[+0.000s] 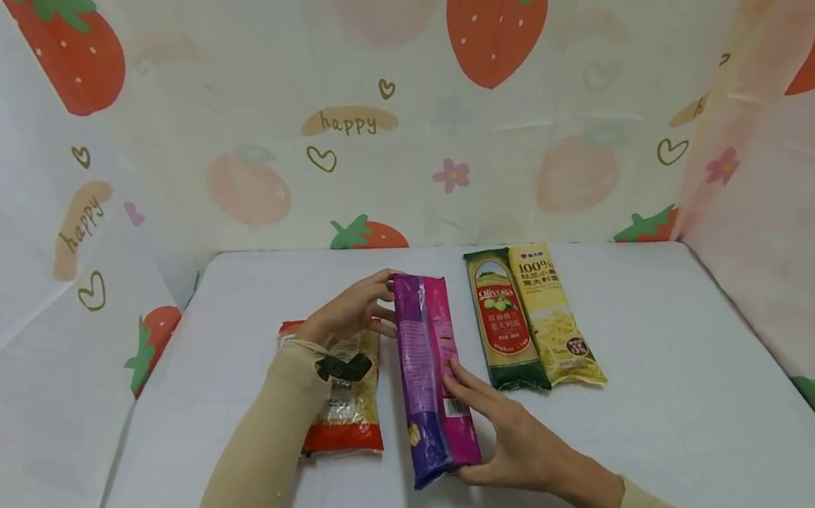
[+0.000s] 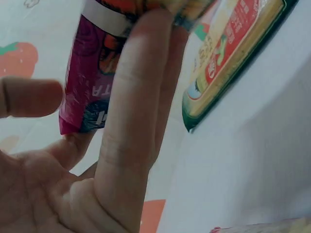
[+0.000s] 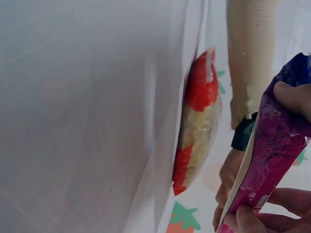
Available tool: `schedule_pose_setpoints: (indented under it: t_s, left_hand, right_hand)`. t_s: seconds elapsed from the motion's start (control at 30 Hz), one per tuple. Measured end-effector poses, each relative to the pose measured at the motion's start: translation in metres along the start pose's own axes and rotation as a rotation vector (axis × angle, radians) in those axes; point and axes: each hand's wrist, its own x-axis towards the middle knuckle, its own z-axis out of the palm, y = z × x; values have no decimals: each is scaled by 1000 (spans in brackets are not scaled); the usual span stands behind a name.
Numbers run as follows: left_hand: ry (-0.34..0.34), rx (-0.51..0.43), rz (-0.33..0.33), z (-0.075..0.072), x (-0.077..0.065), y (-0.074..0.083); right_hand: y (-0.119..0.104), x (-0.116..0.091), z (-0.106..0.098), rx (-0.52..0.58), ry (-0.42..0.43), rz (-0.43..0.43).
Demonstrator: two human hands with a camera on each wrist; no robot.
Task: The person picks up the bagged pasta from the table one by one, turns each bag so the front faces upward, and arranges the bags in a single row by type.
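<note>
A long purple-and-pink packet (image 1: 417, 370) is held upright above the middle of the table between both hands. At its top end, the left hand (image 1: 353, 306) grips it, with the thumb on one edge and fingers across the printed face in the left wrist view. Lower down, the right hand (image 1: 520, 442) holds the right edge and bottom corner, its thumb on the dark blue end in the right wrist view. Behind the left wrist lies a red-and-clear bag (image 1: 348, 428) of pale yellow food, partly covered by that arm.
Right of the held packet, a green Olivoila spaghetti packet (image 1: 504, 318) and a yellow pasta packet (image 1: 550, 313) lie side by side. A white cloth covers the table (image 1: 669, 425). Strawberry-printed curtains (image 1: 239, 97) stand behind and at both sides.
</note>
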Motion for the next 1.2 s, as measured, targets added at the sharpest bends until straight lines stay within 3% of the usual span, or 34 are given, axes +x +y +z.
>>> schedule_pose_setpoints:
  t_s: [0.13, 0.43, 0.67, 0.93, 1.2]
  left_hand:
    - [-13, -20, -7, -2, -2, -1]
    - [-29, 52, 36, -2, -1, -7]
    - [-50, -63, 46, 2, 2, -14]
    - [-52, -129, 92, 5, 5, -15]
    - [12, -40, 88, 8, 6, -17]
  right_hand:
    - [0, -1, -1, 22, 1, 3]
    - [4, -1, -1, 91, 11, -55]
    - [8, 1, 4, 271, 21, -145]
    - [8, 3, 2, 358, 42, -193]
    - [9, 5, 1, 335, 53, -163]
